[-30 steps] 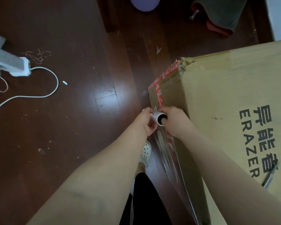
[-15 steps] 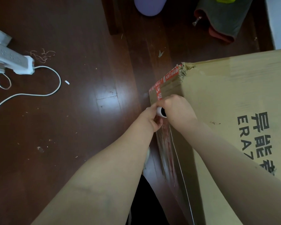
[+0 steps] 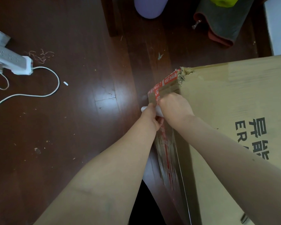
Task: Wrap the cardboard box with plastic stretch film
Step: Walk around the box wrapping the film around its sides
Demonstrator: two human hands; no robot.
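Observation:
A large brown cardboard box (image 3: 230,101) with black print and red tape fills the right side; its far left corner is torn. A white stretch film roll (image 3: 157,112) sits against the box's left side, just below the top edge. My left hand (image 3: 152,118) grips one end of the roll and my right hand (image 3: 173,108) grips the other, hiding most of it. Clear stretch film (image 3: 167,153) runs from the roll back towards me along the box's side, glinting over the red tape.
The box stands on a dark wooden floor (image 3: 88,127) strewn with small debris. A white power strip (image 3: 10,62) and its cable (image 3: 44,93) lie at the left. At the far edge are a lilac round object (image 3: 148,7) and a dark mat (image 3: 224,21).
Both hands have carried the roll farther along the box's side towards the torn corner, and more film stretches behind it. The view has shifted forward with them.

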